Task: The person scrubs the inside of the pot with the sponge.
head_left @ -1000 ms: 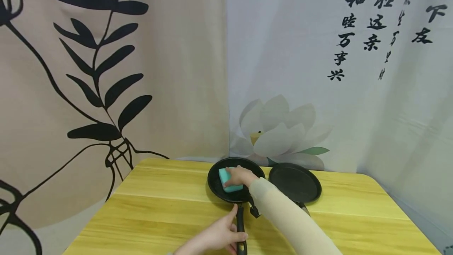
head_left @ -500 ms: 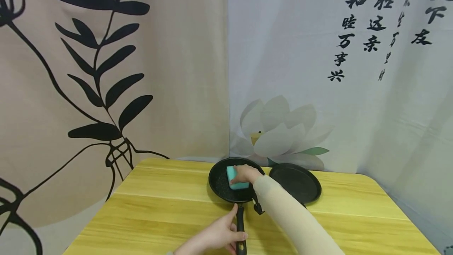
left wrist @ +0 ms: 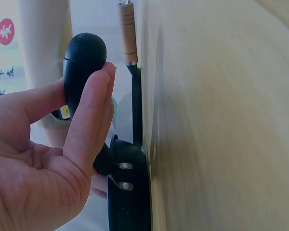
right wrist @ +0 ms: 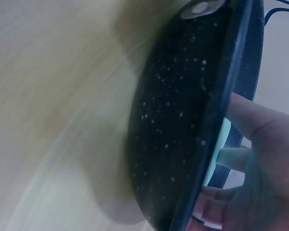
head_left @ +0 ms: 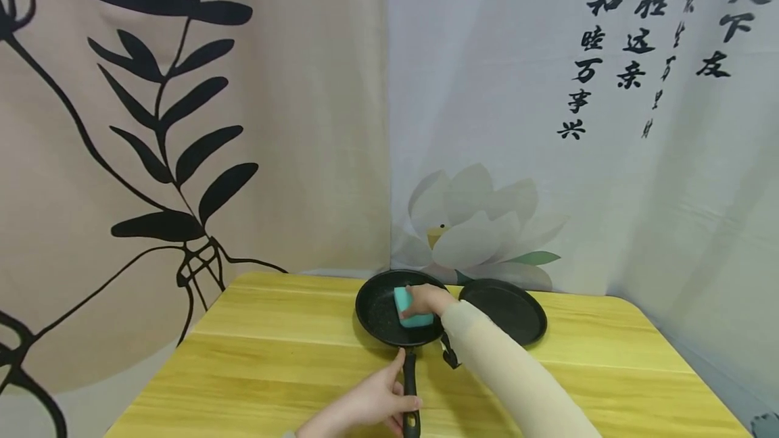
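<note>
A black frying pan (head_left: 372, 309) lies on the wooden table, its handle (head_left: 410, 374) toward me. My left hand (head_left: 380, 399) grips that handle, with the thumb stretched along it up near the pan's edge. In the left wrist view, fingers and thumb of the left hand (left wrist: 48, 168) lie on either side of the dark handle (left wrist: 82, 60). Inside the pan, my right hand (head_left: 429, 300) holds a turquoise sponge (head_left: 416, 322) against the base, right of the middle. The right wrist view has the right hand (right wrist: 269, 163) reaching over the speckled pan's rim, the sponge (right wrist: 222, 139) partly hidden.
A flat black pan (head_left: 508, 309) lies close on the right, its handle hidden by my right sleeve in the head view. Its wooden handle (left wrist: 128, 36) shows in the left wrist view. Behind the table (head_left: 274, 330) hangs a printed curtain (head_left: 328, 120).
The right hand has slid the sponge rightward across the pan's base. The left hand keeps its hold on the handle, and the pan stays in place.
</note>
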A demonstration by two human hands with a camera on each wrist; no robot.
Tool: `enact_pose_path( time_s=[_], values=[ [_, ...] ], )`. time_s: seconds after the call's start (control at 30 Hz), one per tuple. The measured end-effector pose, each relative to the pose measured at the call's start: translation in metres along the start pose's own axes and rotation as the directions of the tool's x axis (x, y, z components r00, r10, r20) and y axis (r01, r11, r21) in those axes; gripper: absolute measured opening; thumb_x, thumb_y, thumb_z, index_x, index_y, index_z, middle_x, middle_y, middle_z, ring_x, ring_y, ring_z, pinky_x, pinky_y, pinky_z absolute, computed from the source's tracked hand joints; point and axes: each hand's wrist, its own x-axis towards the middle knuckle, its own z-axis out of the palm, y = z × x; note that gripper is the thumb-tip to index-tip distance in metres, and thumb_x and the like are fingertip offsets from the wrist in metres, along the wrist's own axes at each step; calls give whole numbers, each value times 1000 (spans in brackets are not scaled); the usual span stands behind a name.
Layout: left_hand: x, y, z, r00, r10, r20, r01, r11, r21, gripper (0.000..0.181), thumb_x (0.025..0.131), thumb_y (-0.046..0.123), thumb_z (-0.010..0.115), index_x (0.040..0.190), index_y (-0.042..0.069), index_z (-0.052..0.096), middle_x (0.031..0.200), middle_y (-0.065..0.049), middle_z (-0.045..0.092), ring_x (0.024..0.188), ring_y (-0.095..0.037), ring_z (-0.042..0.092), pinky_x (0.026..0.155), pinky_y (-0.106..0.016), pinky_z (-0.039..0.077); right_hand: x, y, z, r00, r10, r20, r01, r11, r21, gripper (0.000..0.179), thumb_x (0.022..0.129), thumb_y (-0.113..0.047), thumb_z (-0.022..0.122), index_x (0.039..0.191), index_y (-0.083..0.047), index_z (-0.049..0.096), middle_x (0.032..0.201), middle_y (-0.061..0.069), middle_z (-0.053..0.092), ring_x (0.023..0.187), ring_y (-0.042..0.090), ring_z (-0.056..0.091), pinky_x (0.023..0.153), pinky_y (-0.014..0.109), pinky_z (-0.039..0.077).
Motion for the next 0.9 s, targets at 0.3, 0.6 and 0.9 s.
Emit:
enact_pose_path(
  time_s=[0.3, 0.6, 0.9],
  values=[
    [0, 2, 0, 1000, 12, -2, -12, 1000, -9, 89, 94, 10, 65, 152, -6, -1, 78, -13, 68, 59, -20, 65, 54, -38, 58, -8, 4, -5, 1000, -2, 29, 3, 999, -45, 81, 86, -50, 70, 153, -23, 33, 148, 8, 43, 127, 26, 47, 97, 42, 44],
    [0, 2, 0, 1000, 25, 7, -25, 1000, -1, 90, 94, 10, 65, 151, -8, -2, 76, -13, 67, 57, -18, 64, 52, -35, 58, -17, 8, -2, 997, -72, 21, 73, 996, -52, 85, 82, -52, 73, 152, -23, 35, 144, 10, 47, 124, 27, 49, 97, 42, 44],
    [1, 0, 2, 1000, 18, 8, -18, 1000, -9, 90, 94, 9, 65, 152, -7, -2, 76, -13, 67, 57, -19, 64, 52, -35, 57, -19, 11, -1, 995, -98, -17, 96, 991, -93, 88, 77, -55, 75, 151, -23, 38, 141, 10, 51, 120, 26, 52, 97, 40, 45]
  ],
)
